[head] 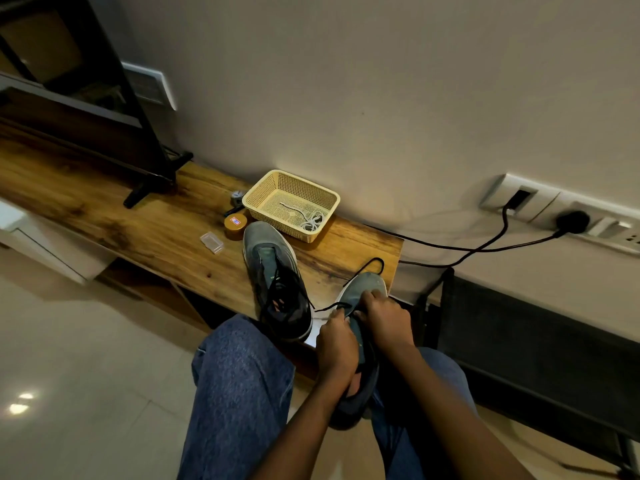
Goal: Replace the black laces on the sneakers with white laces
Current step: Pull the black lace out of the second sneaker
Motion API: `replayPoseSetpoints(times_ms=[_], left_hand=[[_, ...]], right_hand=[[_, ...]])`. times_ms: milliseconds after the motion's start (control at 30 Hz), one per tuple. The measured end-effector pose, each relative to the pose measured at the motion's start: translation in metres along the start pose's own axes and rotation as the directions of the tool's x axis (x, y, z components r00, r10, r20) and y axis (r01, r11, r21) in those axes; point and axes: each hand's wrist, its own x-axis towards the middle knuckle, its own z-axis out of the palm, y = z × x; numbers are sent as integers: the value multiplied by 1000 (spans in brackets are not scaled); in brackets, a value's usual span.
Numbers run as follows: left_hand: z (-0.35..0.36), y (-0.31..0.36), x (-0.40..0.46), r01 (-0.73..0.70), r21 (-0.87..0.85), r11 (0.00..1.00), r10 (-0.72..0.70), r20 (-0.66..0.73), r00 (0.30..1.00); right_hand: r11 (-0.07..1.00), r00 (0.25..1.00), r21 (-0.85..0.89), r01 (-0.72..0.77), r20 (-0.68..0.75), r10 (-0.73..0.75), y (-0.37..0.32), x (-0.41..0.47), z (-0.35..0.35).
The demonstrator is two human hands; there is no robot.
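Two grey sneakers are in view. One sneaker stands on the wooden table with black laces loose in its eyelets. The other sneaker rests between my knees, its toe against the table edge. My left hand grips this sneaker's side and pinches the black lace, which loops out over the table. My right hand holds the sneaker's top near the eyelets, fingers curled on it. White laces lie coiled in a cream plastic basket at the wall.
On the table stand a small orange tin, a clear plastic box and a TV foot. Black cables run to wall sockets at right. A dark cabinet stands right of my knees.
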Motion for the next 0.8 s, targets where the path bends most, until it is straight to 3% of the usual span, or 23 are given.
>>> replayPoseSetpoints(times_ms=[67,133,200,267,333,400,500,633,700,800], left_hand=[[0,0,-1,-5,-4,1000,5,-5,1000],[0,-1,-2,5,-36,999,-6,-4,1000],[1,-1,-3,22,-61,998,-23,-1,1000],[2,0,-2,14,-56,998,-14,0,1000],[2,0,-2,4,-37,999,-4,-8,1000],[2,-1,-1,-4,-21,1000,4,-7,1000],[2,0,-1,-10,-19,1000,9,-4,1000],[1,-1,0,18,-45,999,-18,-9,1000],[1,-1,-1,22,-64,998,-23,-7,1000],[2,0,-2,18,-74,997,-19,-14,1000]], right_hand=[[995,999,-85,53,6,-53,-2,1,-1],[998,998,-34,59,-13,-60,-4,0,2],[986,997,160,-44,-62,54,-5,-3,6],[907,970,388,-164,-104,220,-4,-6,7],[849,949,481,-217,-100,300,-1,-6,7],[891,966,406,-203,-65,250,0,-5,5],[992,999,119,-50,-6,51,-1,0,0],[993,996,-83,86,47,-82,-6,1,-5],[1000,1000,20,24,12,-24,-6,-2,-1],[914,977,375,-156,-80,200,-2,-4,4]])
